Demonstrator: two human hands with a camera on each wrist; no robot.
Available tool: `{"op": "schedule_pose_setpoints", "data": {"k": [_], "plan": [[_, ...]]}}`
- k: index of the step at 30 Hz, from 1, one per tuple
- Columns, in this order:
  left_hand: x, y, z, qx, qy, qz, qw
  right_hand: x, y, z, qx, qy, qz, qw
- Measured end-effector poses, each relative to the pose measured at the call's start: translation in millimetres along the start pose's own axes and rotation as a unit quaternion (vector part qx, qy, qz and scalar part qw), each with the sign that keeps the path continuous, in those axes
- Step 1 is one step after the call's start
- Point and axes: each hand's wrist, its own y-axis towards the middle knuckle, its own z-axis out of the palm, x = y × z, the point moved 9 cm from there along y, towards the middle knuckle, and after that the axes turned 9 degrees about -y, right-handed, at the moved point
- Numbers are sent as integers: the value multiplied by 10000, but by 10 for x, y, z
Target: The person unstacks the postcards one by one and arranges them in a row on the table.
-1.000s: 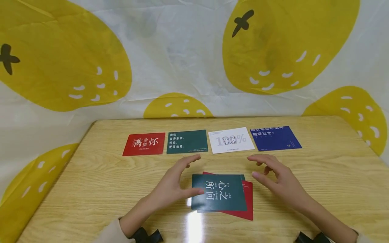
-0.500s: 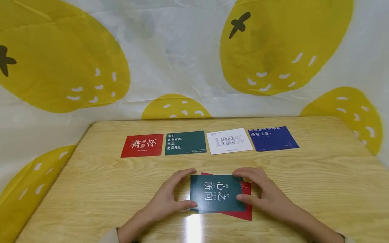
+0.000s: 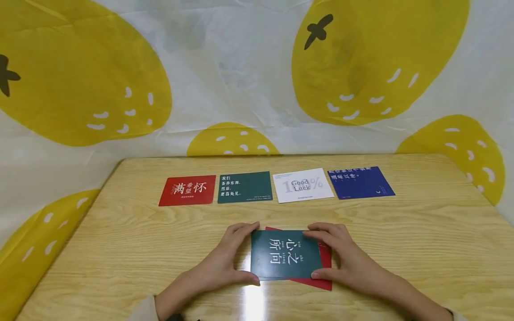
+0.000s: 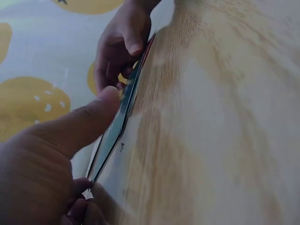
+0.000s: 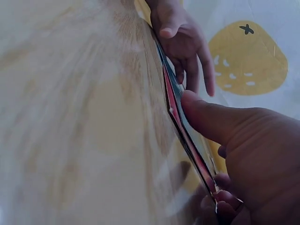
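A green card (image 3: 277,254) with white Chinese characters lies on top of a loose stack at the table's front middle. From beneath it a red card (image 3: 326,263) juts out, turned askew. My right hand (image 3: 345,263) grips the stack near its right end, thumb at the lower corner and fingers bent over the far edge. On the left side, my left hand (image 3: 222,258) stands spread around the stack's end. Its thumb is right at the near corner and its fingertips are by the far corner. The right wrist view shows the card edges (image 5: 180,122) slightly fanned.
Across the back of the wooden table (image 3: 140,249) lies a row: a red card (image 3: 188,198), a green card (image 3: 257,189), a white Good Luck card (image 3: 303,196) and a blue card (image 3: 369,187). Behind hangs a white cloth (image 3: 233,53) printed with yellow fruit.
Both hands have come down and inward from above the table to the stack's two ends. The right fingers have closed over its right side. The row at the back stays as it was.
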Motion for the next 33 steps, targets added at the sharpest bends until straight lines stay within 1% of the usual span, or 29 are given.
{"op": "schedule_pose_setpoints", "data": {"k": [8,12,14,18,22,28,33], "plan": [[-21,14,4,-53,166,76,9998,-18,0,22,139,-212,129,9996],[-20,9,-3,-67,184,-43,9998,-18,5,31,221,-165,203,9994],[-24,7,-4,-65,217,-55,9997,-16,5,32,244,-115,252,9993],[-27,9,7,-28,290,-60,9996,-17,-7,32,218,-42,293,9993],[-28,14,10,-21,313,-59,9995,-8,-5,24,127,-2,183,9998],[-51,6,7,-31,446,72,9990,9,-1,16,39,23,45,10000],[-89,0,9,-32,660,326,9973,0,-3,26,69,28,67,9999]]}}
